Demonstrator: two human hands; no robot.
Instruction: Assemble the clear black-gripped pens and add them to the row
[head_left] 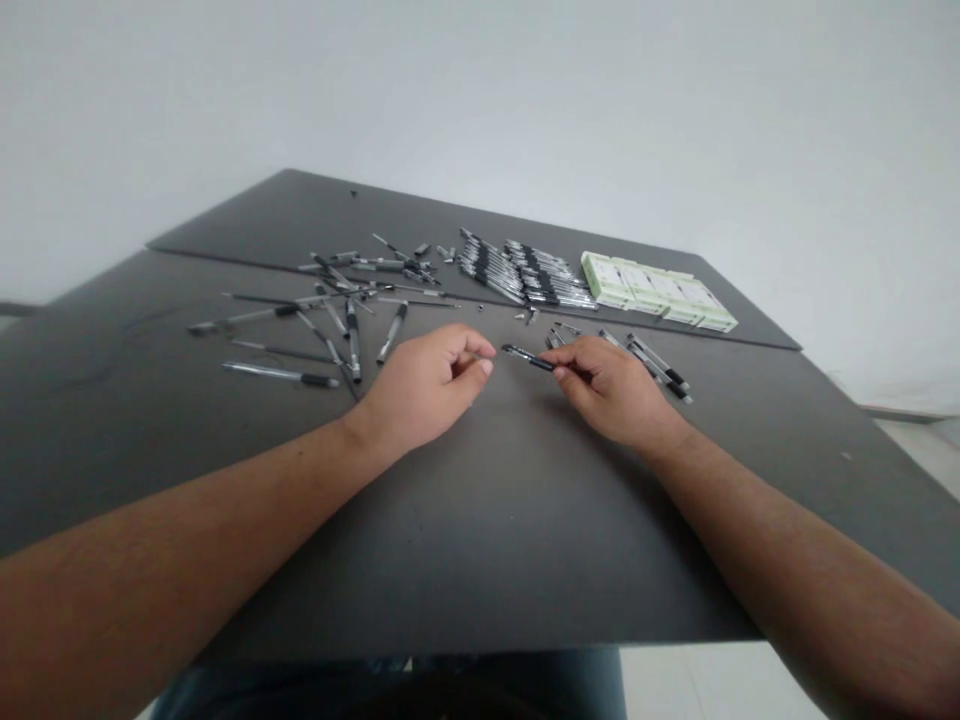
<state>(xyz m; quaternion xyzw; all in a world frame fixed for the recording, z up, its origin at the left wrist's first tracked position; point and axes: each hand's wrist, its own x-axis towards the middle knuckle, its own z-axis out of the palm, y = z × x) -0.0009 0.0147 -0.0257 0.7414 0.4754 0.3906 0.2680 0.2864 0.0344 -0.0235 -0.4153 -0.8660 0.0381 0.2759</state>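
Observation:
My right hand (pixel 611 385) is closed around a pen (pixel 529 356), thumb and fingers pinching its dark part. The pen's clear and black end sticks out to the left, toward my other hand. Just left of that end, my left hand (pixel 431 385) has thumb and forefinger tips drawn together; anything between them is too small or hidden to make out. A short gap separates the pen from these fingertips. Beyond my right hand lie several loose pens (pixel 660 368) with black grips, partly hidden by it.
Scattered pen parts (pixel 352 340) and barrels cover the left of the grey table (pixel 480 560). Farther back are two rows of pens (pixel 491 268) laid side by side. Light green and white boxes (pixel 660 290) stand to their right. Tiny metallic pieces (pixel 532 316) lie near the middle.

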